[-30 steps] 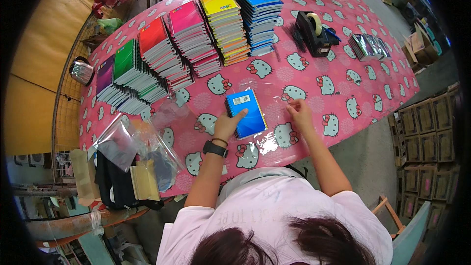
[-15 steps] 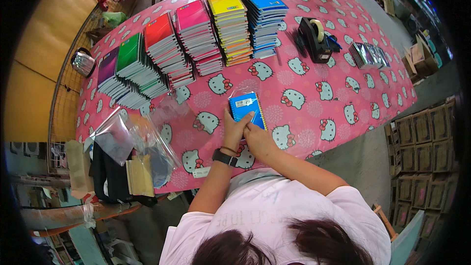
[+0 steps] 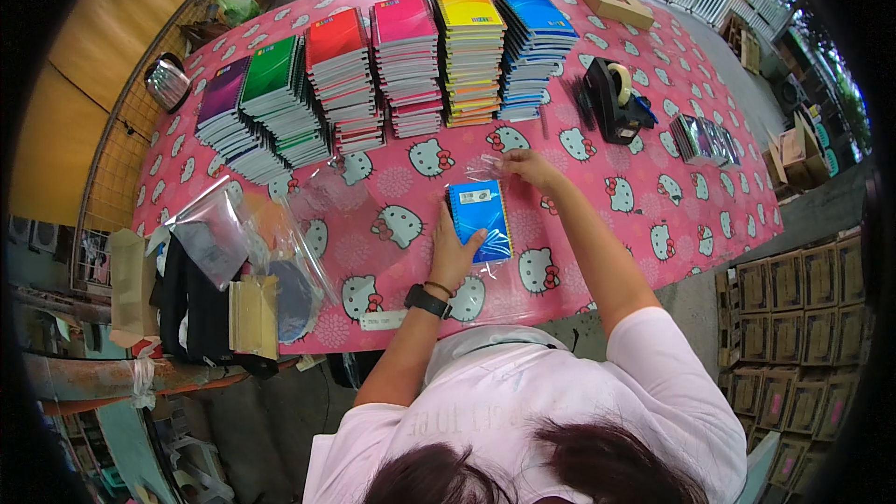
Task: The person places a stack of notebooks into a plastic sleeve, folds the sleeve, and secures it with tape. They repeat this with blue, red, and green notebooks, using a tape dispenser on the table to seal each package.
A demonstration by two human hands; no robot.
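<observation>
A small blue spiral notebook point(image 3: 478, 215) lies in front of me in a clear plastic sleeve. My left hand point(image 3: 455, 252) grips its lower left side, thumb across the cover. At the far end, my right hand point(image 3: 532, 168) is closed, fingertips pinching the crinkled clear plastic flap point(image 3: 487, 166) just beyond the notebook's top edge. Beyond the hands, spiral notebooks stand in a row of stacks: purple point(image 3: 224, 98), green point(image 3: 273, 73), red point(image 3: 336, 39), pink point(image 3: 404, 23), yellow point(image 3: 469, 9) and blue point(image 3: 537, 14).
To the right stand a black tape dispenser point(image 3: 611, 107) and a shiny plastic-wrapped pile point(image 3: 705, 141). Loose clear sleeves point(image 3: 210, 243) and a black bag point(image 3: 191, 303) crowd the left edge. A cardboard box point(image 3: 614, 4) sits on the far side of the pink patterned table point(image 3: 597, 247).
My right hand has left the notebook's lower end and moved up to its far end, onto the plastic flap. My left hand remains on the notebook. The whole view has shifted slightly.
</observation>
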